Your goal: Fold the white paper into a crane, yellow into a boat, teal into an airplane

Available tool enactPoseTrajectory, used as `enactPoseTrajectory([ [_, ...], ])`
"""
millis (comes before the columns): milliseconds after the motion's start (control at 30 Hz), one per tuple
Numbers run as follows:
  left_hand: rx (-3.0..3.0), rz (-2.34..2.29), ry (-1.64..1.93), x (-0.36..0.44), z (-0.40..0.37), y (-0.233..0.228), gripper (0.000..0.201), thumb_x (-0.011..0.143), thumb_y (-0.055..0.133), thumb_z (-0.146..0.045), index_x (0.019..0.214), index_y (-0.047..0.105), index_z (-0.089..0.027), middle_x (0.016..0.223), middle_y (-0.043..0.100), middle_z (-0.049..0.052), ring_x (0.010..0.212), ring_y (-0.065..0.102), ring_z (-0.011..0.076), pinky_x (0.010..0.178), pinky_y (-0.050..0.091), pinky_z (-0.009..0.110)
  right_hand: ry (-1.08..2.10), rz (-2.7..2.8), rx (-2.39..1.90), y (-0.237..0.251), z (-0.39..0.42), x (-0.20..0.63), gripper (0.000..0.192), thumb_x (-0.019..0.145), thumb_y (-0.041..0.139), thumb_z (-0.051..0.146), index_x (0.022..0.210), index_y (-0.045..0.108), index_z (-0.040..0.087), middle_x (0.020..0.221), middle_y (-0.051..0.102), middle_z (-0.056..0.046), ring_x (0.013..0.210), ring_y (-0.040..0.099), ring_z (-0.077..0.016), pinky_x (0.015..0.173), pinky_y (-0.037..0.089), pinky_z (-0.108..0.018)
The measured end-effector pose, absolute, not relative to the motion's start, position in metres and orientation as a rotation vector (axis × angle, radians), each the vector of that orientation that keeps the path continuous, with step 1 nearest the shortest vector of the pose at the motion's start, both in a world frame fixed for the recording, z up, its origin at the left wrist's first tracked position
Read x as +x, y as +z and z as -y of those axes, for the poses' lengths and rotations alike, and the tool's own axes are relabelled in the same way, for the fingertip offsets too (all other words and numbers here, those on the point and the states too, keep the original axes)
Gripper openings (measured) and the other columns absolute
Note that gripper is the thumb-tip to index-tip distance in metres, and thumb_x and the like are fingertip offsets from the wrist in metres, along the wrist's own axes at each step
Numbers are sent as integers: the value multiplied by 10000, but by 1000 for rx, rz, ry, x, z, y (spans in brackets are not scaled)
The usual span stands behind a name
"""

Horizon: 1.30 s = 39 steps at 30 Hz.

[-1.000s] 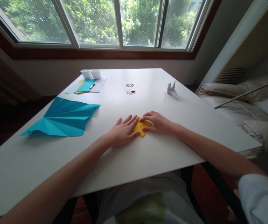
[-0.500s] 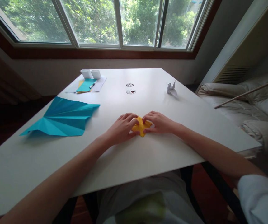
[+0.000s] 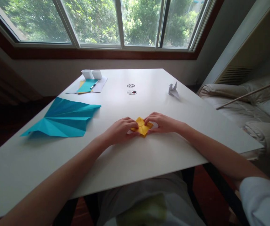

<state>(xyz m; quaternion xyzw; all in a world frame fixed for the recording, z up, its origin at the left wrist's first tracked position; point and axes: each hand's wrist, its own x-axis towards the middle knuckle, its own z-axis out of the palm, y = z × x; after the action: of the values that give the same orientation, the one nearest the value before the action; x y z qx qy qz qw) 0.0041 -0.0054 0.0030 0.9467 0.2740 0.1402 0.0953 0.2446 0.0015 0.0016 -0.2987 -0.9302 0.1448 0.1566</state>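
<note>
A small folded piece of yellow paper (image 3: 142,127), roughly square with creases meeting near its middle, is on the white table (image 3: 125,163) in front of me. My left hand (image 3: 124,129) grips its left side, thumb toward the near edge and fingers curled over the paper. On the opposite side, my right hand (image 3: 159,121) holds the right corner between thumb and fingers. Fingertips cover parts of both side corners.
A large creased blue paper (image 3: 64,121) lies to the left. Behind it are paper sheets (image 3: 87,85), a pen (image 3: 93,85) and two white paper boxes (image 3: 92,74). Two round flat pieces (image 3: 132,92) lie mid-table. A white paper crane (image 3: 172,90) stands at the right.
My left fingers have curled in and shifted slightly on the yellow paper, uncovering more of its middle. My right hand has barely moved. Everything else stays in place.
</note>
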Motion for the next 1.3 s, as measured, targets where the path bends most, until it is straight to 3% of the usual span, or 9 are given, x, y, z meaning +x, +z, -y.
enactPoseTrajectory([
  [167,2788,-808,464,4,4,2,275,901,381,-292,912,640,-199,883,663,55,864,566,180,778,445,300,423,2659,-838,2,-2,244,339,788,563,457,1004,608,199,1003,646,-65,976,536,-223,850,413,-359],
  [400,2690,-925,549,7,2,-6,253,882,369,-263,907,600,-165,868,645,85,830,568,184,736,456,302,402,2576,-919,-1,-3,239,259,892,420,325,928,637,189,900,664,-66,943,546,-199,835,419,-337],
  [500,2546,-1012,632,9,1,-9,234,860,382,-273,1009,541,-187,867,648,53,731,574,151,681,461,284,387,2498,-1007,-5,-4,237,239,885,429,299,887,637,183,869,663,-77,933,550,-202,802,431,-332],
  [633,2409,-1059,703,11,1,-11,290,820,411,-230,1108,437,-215,881,661,14,642,558,114,635,461,257,402,2390,-1098,-10,-5,234,201,851,479,254,1012,585,198,923,667,-60,929,548,-196,798,429,-341],
  [800,2478,-1081,716,12,-2,-17,229,826,410,-214,1021,527,-188,900,642,49,733,573,147,687,475,293,365,2384,-1084,-14,-6,231,338,820,506,178,1156,513,219,908,661,-24,929,534,-191,840,412,-350],
  [967,2735,-1053,618,9,-5,-20,262,874,388,-228,980,626,-203,1104,590,85,958,528,207,835,441,362,224,2488,-1071,-18,-6,230,261,860,465,193,1063,626,223,988,611,-71,933,526,-191,849,416,-344],
  [1300,2937,-865,456,10,1,-7,286,856,424,-153,1015,645,-242,1027,665,39,906,582,184,779,444,316,173,2504,-1101,-19,-6,229,261,884,449,247,1046,653,242,1011,614,-70,935,518,-194,846,404,-341],
])
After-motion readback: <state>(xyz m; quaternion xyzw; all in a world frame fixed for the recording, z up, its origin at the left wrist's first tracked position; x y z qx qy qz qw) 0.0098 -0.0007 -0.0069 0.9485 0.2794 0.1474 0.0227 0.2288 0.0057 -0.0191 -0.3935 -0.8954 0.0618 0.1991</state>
